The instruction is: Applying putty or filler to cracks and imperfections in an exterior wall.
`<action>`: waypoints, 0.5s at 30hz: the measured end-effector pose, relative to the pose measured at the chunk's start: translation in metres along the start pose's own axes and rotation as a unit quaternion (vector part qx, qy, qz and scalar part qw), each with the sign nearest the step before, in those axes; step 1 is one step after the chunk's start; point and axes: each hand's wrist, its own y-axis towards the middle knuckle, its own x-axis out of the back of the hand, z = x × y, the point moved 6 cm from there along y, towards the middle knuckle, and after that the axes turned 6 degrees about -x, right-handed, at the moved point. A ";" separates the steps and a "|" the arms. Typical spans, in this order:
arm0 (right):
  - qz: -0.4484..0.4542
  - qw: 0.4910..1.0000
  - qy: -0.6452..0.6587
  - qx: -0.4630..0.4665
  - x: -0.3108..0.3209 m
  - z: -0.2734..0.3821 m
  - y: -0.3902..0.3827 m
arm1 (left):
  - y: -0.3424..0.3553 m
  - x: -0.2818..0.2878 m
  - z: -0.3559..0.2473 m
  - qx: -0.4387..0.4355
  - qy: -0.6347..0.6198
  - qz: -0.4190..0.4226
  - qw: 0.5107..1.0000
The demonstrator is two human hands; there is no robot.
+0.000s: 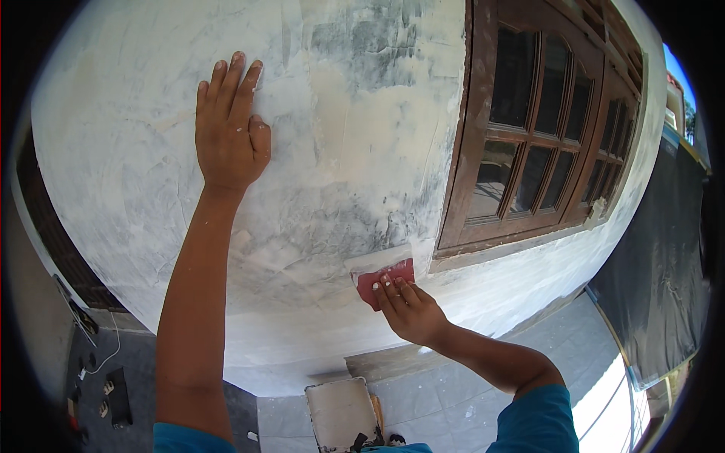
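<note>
My left hand (232,147) lies flat against the wall (355,136) at the upper left, fingers stretched out, with white specks on the skin. Lower and to the right, my right hand (414,313) grips a red putty spreader (366,291). Its fingers press on the blade's face, and the spreader's upper edge meets the wall below the window corner. White filler shows along that edge. Patchy white, cream and grey filler covers the wall.
A brown wooden window (521,136) with glass panes is set in the wall at right. Below stands a pale rectangular board or container lid (341,411) smeared with white. Dark sheeting (649,257) hangs far right. Sandals (106,396) and a white cord (113,347) lie lower left.
</note>
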 end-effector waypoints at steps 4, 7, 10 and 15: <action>-0.047 0.998 0.026 -0.027 0.055 -0.024 0.032 | -0.004 0.000 0.004 -0.001 0.007 0.002 1.000; -0.149 0.986 -0.050 -0.063 0.097 -0.079 0.077 | -0.001 0.006 0.005 0.002 0.007 0.006 1.000; -0.202 0.971 -0.109 -0.069 0.096 -0.124 0.095 | 0.000 0.002 0.002 0.005 -0.003 0.007 1.000; -0.086 0.986 -0.135 -0.047 0.010 -0.101 0.043 | -0.001 -0.001 0.000 0.005 -0.006 0.018 1.000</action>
